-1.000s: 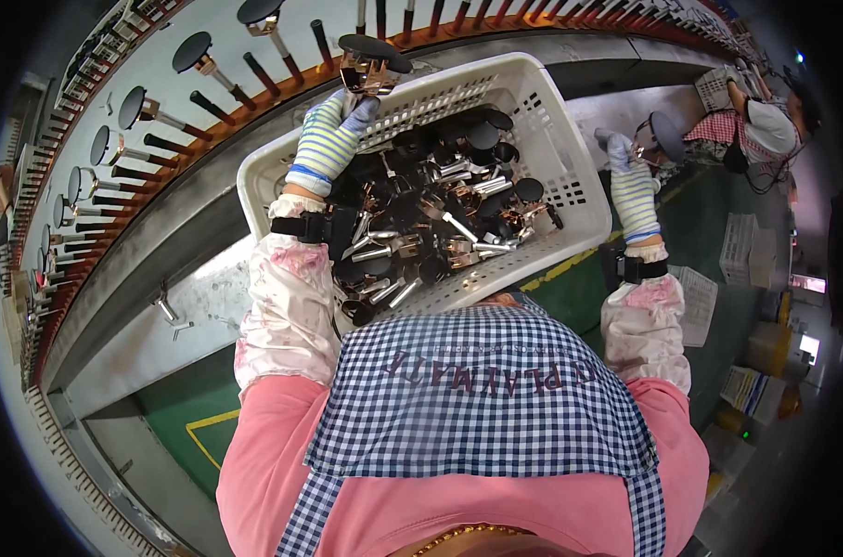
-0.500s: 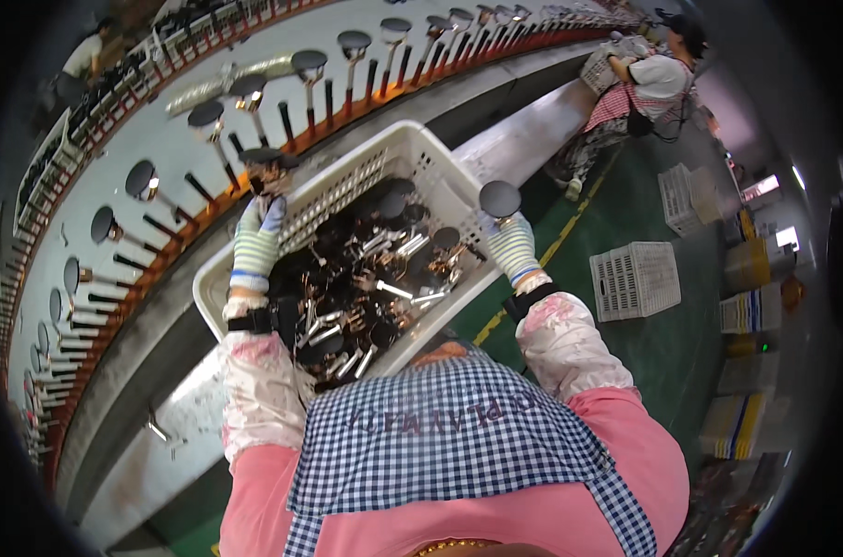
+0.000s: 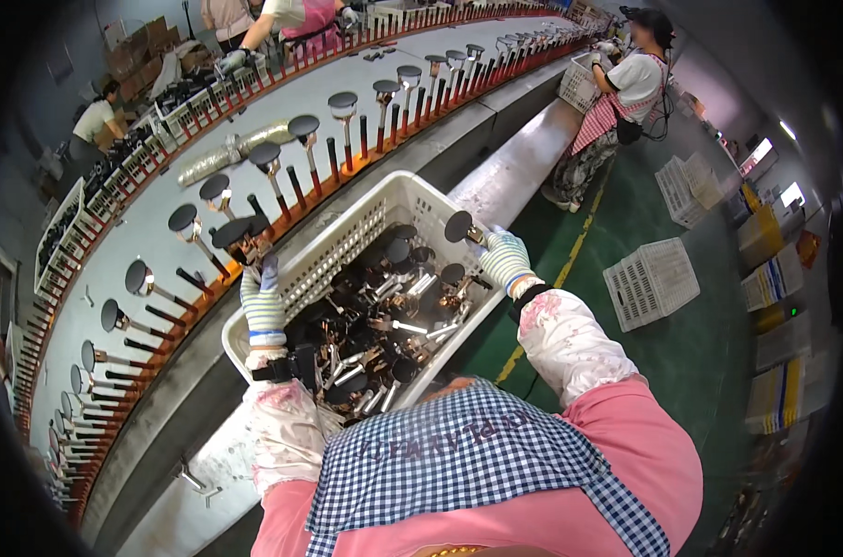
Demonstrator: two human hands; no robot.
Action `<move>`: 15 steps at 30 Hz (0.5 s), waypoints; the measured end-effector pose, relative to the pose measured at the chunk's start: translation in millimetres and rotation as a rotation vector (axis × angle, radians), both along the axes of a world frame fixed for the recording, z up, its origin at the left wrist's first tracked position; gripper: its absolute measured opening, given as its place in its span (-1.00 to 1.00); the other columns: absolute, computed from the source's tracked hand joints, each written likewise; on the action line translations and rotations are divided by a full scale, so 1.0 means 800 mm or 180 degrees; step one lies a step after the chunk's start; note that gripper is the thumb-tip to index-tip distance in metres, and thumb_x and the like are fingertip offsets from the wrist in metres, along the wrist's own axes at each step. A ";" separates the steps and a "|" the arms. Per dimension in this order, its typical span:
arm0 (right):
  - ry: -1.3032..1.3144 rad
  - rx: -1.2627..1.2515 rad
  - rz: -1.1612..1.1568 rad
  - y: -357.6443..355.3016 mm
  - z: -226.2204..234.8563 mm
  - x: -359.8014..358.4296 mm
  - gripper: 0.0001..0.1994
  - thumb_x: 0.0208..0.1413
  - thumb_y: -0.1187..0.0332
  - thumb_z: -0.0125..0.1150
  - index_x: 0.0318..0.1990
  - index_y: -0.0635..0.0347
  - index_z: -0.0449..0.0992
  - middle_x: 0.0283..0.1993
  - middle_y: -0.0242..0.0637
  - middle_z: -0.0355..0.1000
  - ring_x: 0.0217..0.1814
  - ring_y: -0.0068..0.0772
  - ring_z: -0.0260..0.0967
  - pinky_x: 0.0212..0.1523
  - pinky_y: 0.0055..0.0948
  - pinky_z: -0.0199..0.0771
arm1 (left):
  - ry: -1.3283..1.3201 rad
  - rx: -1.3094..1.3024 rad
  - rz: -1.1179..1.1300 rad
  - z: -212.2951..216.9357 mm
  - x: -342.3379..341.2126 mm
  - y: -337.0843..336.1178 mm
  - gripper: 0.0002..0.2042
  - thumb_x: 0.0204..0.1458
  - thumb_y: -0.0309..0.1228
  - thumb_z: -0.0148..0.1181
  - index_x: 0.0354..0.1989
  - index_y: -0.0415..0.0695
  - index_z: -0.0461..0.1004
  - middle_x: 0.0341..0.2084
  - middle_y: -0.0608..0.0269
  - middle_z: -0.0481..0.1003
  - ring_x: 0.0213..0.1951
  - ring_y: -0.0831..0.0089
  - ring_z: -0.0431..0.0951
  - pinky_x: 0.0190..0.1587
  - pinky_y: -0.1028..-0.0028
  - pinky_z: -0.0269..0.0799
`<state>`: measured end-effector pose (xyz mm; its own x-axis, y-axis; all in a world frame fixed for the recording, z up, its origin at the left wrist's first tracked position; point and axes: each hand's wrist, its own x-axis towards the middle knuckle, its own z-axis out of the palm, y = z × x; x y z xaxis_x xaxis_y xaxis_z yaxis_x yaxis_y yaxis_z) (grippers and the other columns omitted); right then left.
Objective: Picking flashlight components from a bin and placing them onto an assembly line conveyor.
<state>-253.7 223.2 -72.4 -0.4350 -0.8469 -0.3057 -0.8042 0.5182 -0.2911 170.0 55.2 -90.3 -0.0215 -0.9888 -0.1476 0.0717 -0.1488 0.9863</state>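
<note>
My left hand (image 3: 263, 306), in a striped glove, is closed around a metal part with a black disc head (image 3: 239, 232), held up at the conveyor-side rim of a white plastic basket (image 3: 328, 251). Over the basket's right rim, my right hand (image 3: 506, 258), gloved alike, grips a second disc-headed metal part (image 3: 460, 226), its disc tilted toward the basket's inside. Many similar parts (image 3: 393, 311) lie jumbled in the basket, black discs mixed with shiny and coppery stems. The fingertips of my left hand are partly hidden by the part.
A curved conveyor (image 3: 282, 209) carries upright disc-headed parts and bare dark spindles. Beneath the basket runs a metal ledge (image 3: 519, 167), with a loose metal piece (image 3: 197, 481) near its lower end. White crates (image 3: 651, 283) stand on the green floor. A co-worker (image 3: 625, 102) holds a basket farther along.
The view has shifted, so the basket and conveyor appear lower and farther right. My right hand has turned inward, tipping its part toward the basket. Both hands still hold their parts.
</note>
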 end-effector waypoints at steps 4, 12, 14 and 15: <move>0.0100 0.0012 0.0177 0.013 -0.011 0.005 -0.57 0.20 0.04 0.23 0.04 0.17 0.61 0.12 -0.01 0.52 0.17 0.08 0.47 0.24 -0.04 0.40 | -0.0126 0.0132 0.0211 -0.013 0.006 0.024 -0.67 0.23 -0.24 0.36 0.06 -0.18 0.56 -0.18 0.47 0.57 -0.23 0.67 0.39 -0.10 0.57 0.34; 0.0209 -0.0047 0.0354 0.023 -0.016 -0.002 -0.58 0.18 0.08 0.26 0.09 0.12 0.58 0.09 -0.04 0.52 0.12 0.05 0.49 0.17 -0.07 0.44 | -0.0007 0.0144 0.0269 0.000 -0.004 0.036 -0.71 0.29 -0.29 0.28 0.06 -0.22 0.56 -0.10 0.38 0.59 -0.13 0.60 0.49 0.01 0.55 0.38; 0.0112 0.0101 0.0252 0.034 -0.017 -0.002 -0.58 0.19 0.08 0.25 0.09 0.12 0.58 0.08 -0.03 0.52 0.10 0.06 0.50 0.15 -0.07 0.46 | -0.0122 0.0294 0.0299 0.008 -0.005 0.042 -0.71 0.30 -0.29 0.27 0.07 -0.20 0.60 -0.08 0.36 0.59 -0.10 0.57 0.52 0.07 0.50 0.38; 0.0087 0.0185 0.0291 0.036 -0.014 0.000 -0.58 0.19 0.08 0.25 0.09 0.13 0.58 0.06 -0.03 0.52 0.07 0.07 0.51 0.13 -0.07 0.47 | -0.0193 0.0336 0.0303 0.014 -0.003 0.043 -0.71 0.30 -0.28 0.26 0.07 -0.20 0.60 -0.10 0.36 0.60 -0.11 0.57 0.52 0.05 0.50 0.39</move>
<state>-253.8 252.2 -83.6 -0.3656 -0.8647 -0.3445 -0.8561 0.4576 -0.2400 167.7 89.8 -78.8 0.0837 -0.9649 -0.2490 0.0311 -0.2472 0.9685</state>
